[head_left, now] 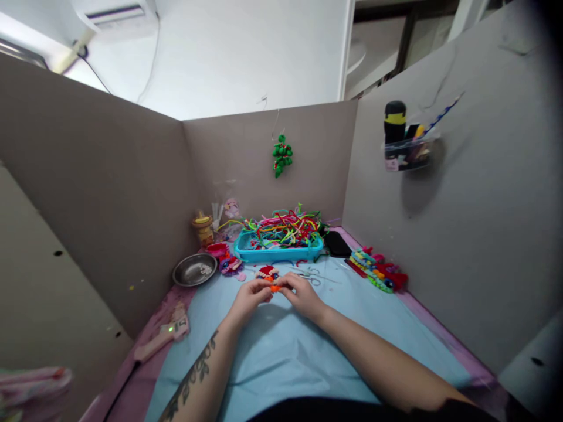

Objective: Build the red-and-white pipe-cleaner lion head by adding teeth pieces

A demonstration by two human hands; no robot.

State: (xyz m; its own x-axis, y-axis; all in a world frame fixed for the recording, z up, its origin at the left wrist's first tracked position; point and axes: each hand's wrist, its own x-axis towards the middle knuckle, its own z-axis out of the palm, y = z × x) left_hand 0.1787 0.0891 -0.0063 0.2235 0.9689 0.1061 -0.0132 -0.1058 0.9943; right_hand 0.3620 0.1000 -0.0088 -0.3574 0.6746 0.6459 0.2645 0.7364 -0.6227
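Note:
Over the middle of the blue cloth, my left hand (253,298) and my right hand (303,295) are close together with fingers pinched. Between their fingertips is a small bent orange pipe cleaner (275,288), partly hidden by the fingers. Just behind the fingers shows a fuzzy red, white and blue piece (267,271); whether it is joined to the orange one I cannot tell. Scissors (315,281) lie just beyond my right hand.
A blue tray (278,255) heaped with colourful pipe cleaners stands at the back, beside a black phone (337,244). Left are a metal bowl (187,274) and a pink glue gun (160,341) with its cord. Fuzzy colourful pieces (380,272) lie right. Grey panels enclose the table.

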